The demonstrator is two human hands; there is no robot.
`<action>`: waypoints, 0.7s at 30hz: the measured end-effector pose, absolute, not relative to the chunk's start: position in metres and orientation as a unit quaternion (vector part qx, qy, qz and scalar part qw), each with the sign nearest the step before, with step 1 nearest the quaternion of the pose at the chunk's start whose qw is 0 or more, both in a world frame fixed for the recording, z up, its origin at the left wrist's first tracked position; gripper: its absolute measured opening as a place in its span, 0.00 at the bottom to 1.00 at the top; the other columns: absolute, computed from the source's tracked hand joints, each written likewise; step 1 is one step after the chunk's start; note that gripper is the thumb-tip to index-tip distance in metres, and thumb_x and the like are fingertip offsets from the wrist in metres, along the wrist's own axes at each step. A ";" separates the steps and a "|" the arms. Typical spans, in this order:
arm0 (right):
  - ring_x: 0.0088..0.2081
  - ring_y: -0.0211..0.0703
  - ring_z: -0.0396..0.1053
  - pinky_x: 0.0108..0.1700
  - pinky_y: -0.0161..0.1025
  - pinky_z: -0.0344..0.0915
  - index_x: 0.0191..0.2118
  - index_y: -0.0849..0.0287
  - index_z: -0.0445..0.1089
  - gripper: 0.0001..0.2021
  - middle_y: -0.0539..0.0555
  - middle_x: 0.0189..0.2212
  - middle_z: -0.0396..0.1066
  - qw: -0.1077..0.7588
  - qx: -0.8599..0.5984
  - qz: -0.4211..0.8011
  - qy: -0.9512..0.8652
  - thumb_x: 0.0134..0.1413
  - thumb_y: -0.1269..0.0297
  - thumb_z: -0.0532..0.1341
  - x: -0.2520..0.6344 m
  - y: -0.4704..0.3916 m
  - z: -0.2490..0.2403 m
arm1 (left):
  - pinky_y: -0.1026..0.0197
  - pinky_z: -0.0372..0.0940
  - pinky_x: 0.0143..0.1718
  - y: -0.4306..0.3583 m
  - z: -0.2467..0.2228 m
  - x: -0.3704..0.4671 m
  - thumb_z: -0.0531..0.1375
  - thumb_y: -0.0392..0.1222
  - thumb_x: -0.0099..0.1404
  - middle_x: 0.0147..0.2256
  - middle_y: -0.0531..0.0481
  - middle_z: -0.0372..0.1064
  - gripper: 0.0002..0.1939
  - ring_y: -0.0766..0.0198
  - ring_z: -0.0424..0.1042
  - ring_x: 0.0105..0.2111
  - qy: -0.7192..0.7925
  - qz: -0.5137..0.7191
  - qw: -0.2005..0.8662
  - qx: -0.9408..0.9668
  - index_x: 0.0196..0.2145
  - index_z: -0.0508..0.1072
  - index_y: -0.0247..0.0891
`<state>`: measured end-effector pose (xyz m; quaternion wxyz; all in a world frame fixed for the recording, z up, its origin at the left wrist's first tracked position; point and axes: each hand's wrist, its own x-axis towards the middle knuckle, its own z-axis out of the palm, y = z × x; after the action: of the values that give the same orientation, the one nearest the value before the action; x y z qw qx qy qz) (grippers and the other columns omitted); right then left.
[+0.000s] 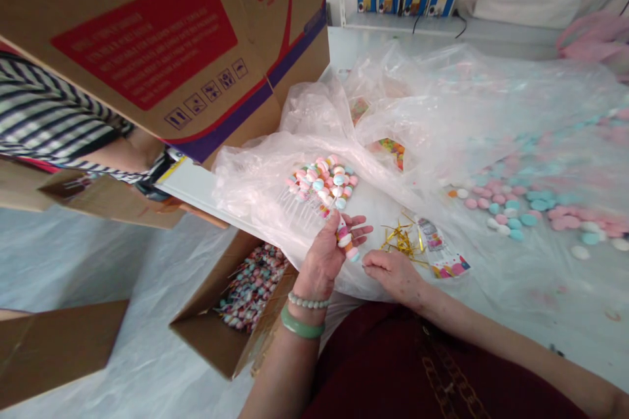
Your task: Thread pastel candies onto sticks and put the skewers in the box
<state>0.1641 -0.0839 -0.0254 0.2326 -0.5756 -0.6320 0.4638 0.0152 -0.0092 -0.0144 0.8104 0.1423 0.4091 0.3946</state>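
Note:
Across the palm of my left hand lies a marshmallow skewer, a short row of pink, white and blue pieces with a small printed tag. The thumb rests against it while the other fingers are partly spread. Just right of its lower end, my right hand is closed in a pinch; whatever is between the fingertips is too small to make out. Beyond my left hand, a pile of finished-looking skewers lies on clear plastic. Gold twist ties and printed cards sit beyond my right hand.
Loose pink, white and blue marshmallows spread over the right side of the plastic-covered table. A large cardboard carton stands at the left, a person's striped sleeve behind it. Below the table edge, an open box holds many skewers.

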 end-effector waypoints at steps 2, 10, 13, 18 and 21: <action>0.25 0.37 0.60 0.30 0.33 0.53 0.23 0.56 0.65 0.08 0.45 0.17 0.62 0.248 -0.576 0.501 -0.596 0.52 0.66 0.55 0.164 -0.084 -0.023 | 0.53 0.68 0.39 -0.007 -0.018 0.013 0.58 0.51 0.63 0.42 0.42 0.71 0.15 0.53 0.74 0.40 0.414 0.410 0.803 0.128 0.28 0.69 0.35; 0.20 0.35 0.59 0.29 0.34 0.55 0.27 0.56 0.64 0.08 0.43 0.14 0.62 0.273 -0.599 0.526 -0.539 0.54 0.65 0.53 0.170 -0.077 -0.022 | 0.52 0.69 0.39 -0.004 -0.025 -0.002 0.62 0.44 0.60 0.35 0.48 0.72 0.10 0.54 0.74 0.38 0.401 0.476 0.775 0.107 0.38 0.73 0.37; 0.24 0.38 0.63 0.32 0.35 0.55 0.32 0.55 0.67 0.05 0.45 0.18 0.65 0.265 -0.627 0.454 -0.575 0.53 0.66 0.54 0.171 -0.076 -0.022 | 0.47 0.67 0.42 -0.005 -0.023 -0.006 0.60 0.51 0.61 0.36 0.45 0.73 0.15 0.48 0.72 0.44 0.357 0.473 0.799 0.104 0.35 0.73 0.35; 0.32 0.40 0.65 0.36 0.36 0.56 0.27 0.56 0.67 0.06 0.50 0.27 0.67 0.315 -0.600 0.392 -0.622 0.52 0.67 0.56 0.172 -0.074 -0.019 | 0.44 0.65 0.47 -0.008 -0.021 -0.004 0.59 0.51 0.62 0.39 0.45 0.73 0.14 0.47 0.69 0.49 0.331 0.466 0.815 0.096 0.35 0.73 0.36; 0.31 0.40 0.64 0.37 0.36 0.56 0.26 0.57 0.68 0.06 0.50 0.26 0.66 0.320 -0.574 0.406 -0.635 0.52 0.68 0.56 0.172 -0.074 -0.020 | 0.43 0.63 0.49 -0.009 -0.019 0.002 0.58 0.50 0.63 0.41 0.47 0.72 0.12 0.49 0.68 0.50 0.329 0.476 0.811 0.089 0.35 0.72 0.38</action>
<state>0.1720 -0.0742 -0.0198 0.3199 -0.5742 -0.6350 0.4059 0.0019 -0.0086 -0.0191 0.8108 0.0889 0.3288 0.4760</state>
